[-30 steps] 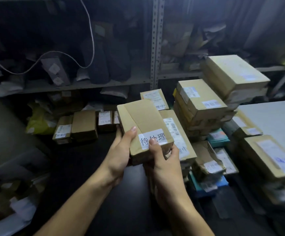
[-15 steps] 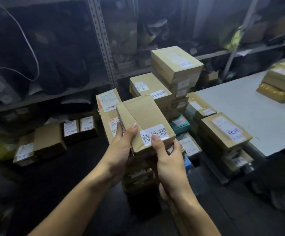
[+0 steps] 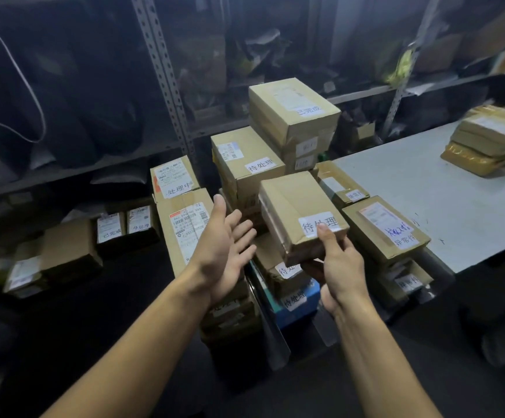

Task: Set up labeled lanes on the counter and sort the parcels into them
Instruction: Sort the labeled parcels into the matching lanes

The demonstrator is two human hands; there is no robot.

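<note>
2 hands over stacked parcels, 1 small box held.
Left hand point(image 3: 225, 250) hangs with fingers spread and loose, touching nothing, just left of the box. Right hand point(image 3: 340, 263) grips the small cardboard box point(image 3: 301, 211) from below, thumb on its white label, above a parcel stack point(image 3: 287, 285). Further right of that hand, the pale desk point(image 3: 444, 203) carries another pile of parcels point(image 3: 486, 140).

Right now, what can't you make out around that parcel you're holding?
Head view only:
- Held parcel: underside hidden; right hand thumb covers part of its label.
- Stack below the left hand: labels hidden by forearm.
- Shelf contents: too dark, blurred.
</note>
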